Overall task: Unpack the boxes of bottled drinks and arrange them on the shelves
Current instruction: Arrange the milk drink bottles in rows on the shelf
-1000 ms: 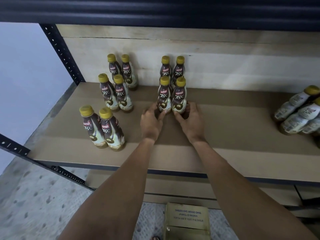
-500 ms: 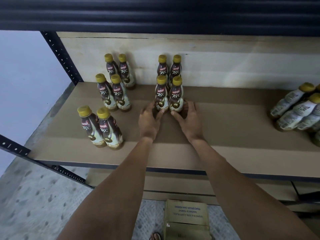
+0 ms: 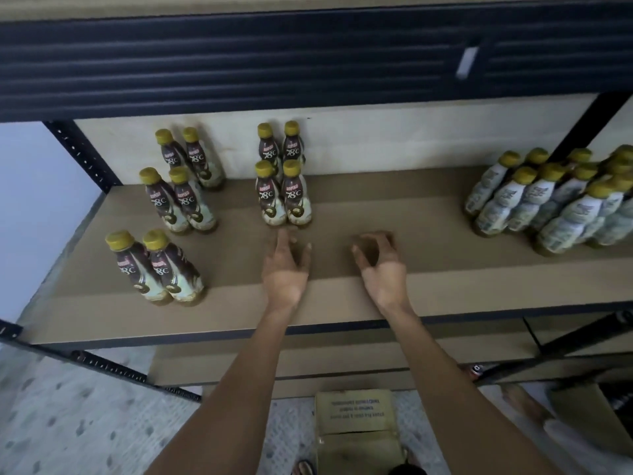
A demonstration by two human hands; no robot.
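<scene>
Wooden shelf (image 3: pixel 342 303): ten brown Kopiko 78°C bottles, yellow caps, all upright. Left end of shelf, three pairs in a column: front pair (image 3: pixel 168 269) near the front edge, middle pair (image 3: pixel 186 204) behind it, back pair (image 3: pixel 197 157) at the shelf's back wall. Block of four (image 3: pixel 294 197) at shelf middle, toward the back, bottles touching. White-label bottles (image 3: pixel 503 204), yellow caps, packed tightly at the shelf's right end. Cardboard box (image 3: pixel 356 416) on the floor below the shelf's front edge, print upside-down.
</scene>
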